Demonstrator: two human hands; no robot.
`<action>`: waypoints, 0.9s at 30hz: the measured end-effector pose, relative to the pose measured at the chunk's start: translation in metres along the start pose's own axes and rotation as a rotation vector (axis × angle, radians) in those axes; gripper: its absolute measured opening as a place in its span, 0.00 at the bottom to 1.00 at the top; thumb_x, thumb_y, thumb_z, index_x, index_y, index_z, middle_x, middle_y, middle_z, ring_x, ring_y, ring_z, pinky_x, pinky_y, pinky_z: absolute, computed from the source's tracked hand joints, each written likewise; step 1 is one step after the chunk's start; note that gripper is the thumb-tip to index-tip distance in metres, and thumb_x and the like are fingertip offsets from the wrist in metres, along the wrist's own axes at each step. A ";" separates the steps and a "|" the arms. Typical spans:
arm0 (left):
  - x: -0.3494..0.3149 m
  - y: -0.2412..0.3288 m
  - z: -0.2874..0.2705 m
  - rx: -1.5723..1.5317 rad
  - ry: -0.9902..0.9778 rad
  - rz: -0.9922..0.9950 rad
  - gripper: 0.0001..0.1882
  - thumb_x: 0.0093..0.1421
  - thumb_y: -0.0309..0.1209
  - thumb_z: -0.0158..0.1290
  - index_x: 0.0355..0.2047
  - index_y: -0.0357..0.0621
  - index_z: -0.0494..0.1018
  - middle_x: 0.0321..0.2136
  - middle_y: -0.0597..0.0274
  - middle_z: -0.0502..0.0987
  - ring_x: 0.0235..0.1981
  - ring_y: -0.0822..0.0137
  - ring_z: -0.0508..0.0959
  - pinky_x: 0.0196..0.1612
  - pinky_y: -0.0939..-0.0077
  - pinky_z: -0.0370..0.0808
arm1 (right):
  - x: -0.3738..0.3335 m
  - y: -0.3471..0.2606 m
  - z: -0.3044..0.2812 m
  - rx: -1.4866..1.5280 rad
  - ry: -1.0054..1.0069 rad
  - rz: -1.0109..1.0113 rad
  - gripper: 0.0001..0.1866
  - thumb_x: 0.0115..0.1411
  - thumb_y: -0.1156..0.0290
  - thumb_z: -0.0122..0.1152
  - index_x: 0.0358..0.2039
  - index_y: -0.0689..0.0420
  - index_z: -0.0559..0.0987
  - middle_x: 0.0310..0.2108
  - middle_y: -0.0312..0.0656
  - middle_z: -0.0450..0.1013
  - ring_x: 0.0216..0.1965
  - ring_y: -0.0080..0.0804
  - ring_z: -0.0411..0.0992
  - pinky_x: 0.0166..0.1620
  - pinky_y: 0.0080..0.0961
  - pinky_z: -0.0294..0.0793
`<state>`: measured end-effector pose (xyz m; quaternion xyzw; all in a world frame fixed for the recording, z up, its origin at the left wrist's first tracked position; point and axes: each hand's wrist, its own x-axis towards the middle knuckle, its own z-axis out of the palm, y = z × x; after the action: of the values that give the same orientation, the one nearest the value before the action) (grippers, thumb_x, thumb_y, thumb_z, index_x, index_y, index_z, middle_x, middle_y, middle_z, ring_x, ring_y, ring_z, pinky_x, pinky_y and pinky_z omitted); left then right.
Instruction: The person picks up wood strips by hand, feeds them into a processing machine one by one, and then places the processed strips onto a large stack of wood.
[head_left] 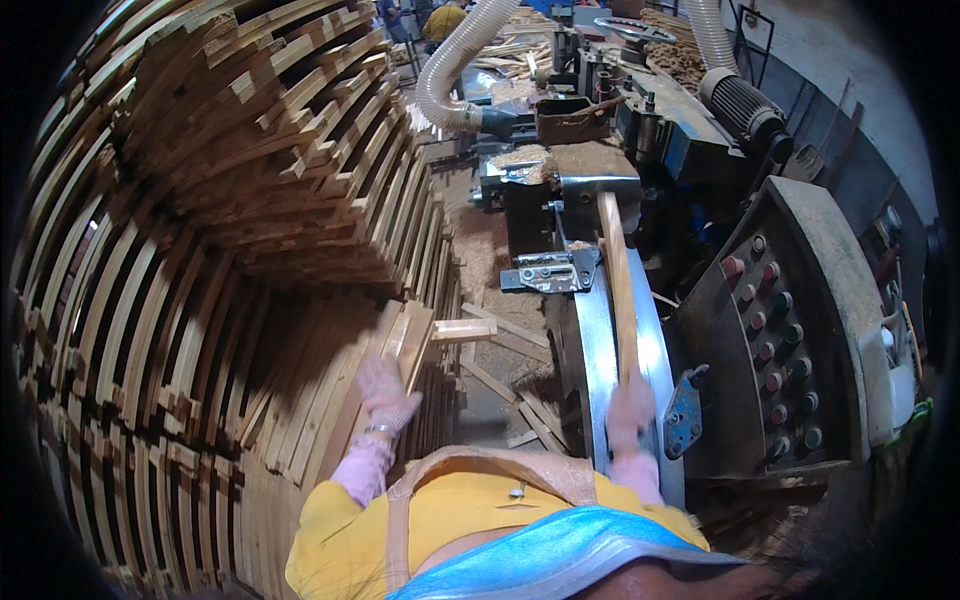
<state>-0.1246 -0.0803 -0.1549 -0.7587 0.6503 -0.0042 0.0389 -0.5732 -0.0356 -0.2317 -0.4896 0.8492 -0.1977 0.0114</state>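
My right hand (631,412), in a pale glove, is closed around the near end of a long wooden strip (622,290). That strip lies lengthwise on a shiny curved metal table (598,350), its far end reaching the metal hood (605,188) of a woodworking machine. On the left, my gloved left hand (383,392) rests against wooden strips (410,335) at the near edge of a stack. Its fingers stretch forward along the wood and are slightly blurred. A short piece of wood (463,330) juts out to the right of these strips.
Tall stacks of curved wooden strips (270,130) rise on the left. Loose offcuts (515,395) and sawdust lie on the floor between stack and machine. A control panel (780,350) with coloured buttons stands at the right. A metal guide bracket (550,271) sits beside the table; a ribbed hose (450,75) hangs beyond.
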 end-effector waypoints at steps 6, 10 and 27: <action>-0.026 -0.013 0.020 0.117 -0.200 -0.063 0.57 0.51 0.50 0.68 0.75 0.45 0.52 0.74 0.38 0.52 0.76 0.40 0.49 0.75 0.40 0.44 | -0.135 0.053 -0.063 -0.151 -0.057 0.074 0.22 0.57 0.65 0.67 0.52 0.50 0.78 0.46 0.44 0.77 0.47 0.50 0.76 0.49 0.46 0.76; -0.018 -0.013 0.015 0.088 -0.181 -0.051 0.53 0.49 0.47 0.68 0.72 0.45 0.57 0.70 0.43 0.58 0.74 0.40 0.54 0.73 0.38 0.48 | -0.082 0.048 -0.024 -0.086 0.164 -0.028 0.23 0.56 0.65 0.68 0.53 0.51 0.77 0.44 0.44 0.77 0.48 0.49 0.75 0.49 0.47 0.76; 0.118 0.171 -0.115 -1.458 -0.044 0.055 0.19 0.54 0.33 0.61 0.44 0.40 0.76 0.27 0.54 0.79 0.28 0.59 0.81 0.33 0.59 0.80 | 0.076 -0.082 0.034 0.919 -0.510 -0.348 0.45 0.58 0.57 0.72 0.71 0.61 0.63 0.61 0.56 0.72 0.63 0.44 0.71 0.67 0.34 0.66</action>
<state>-0.2813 -0.2292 -0.0565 -0.5750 0.5058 0.4461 -0.4632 -0.5377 -0.1467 -0.2216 -0.5997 0.5523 -0.4221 0.3964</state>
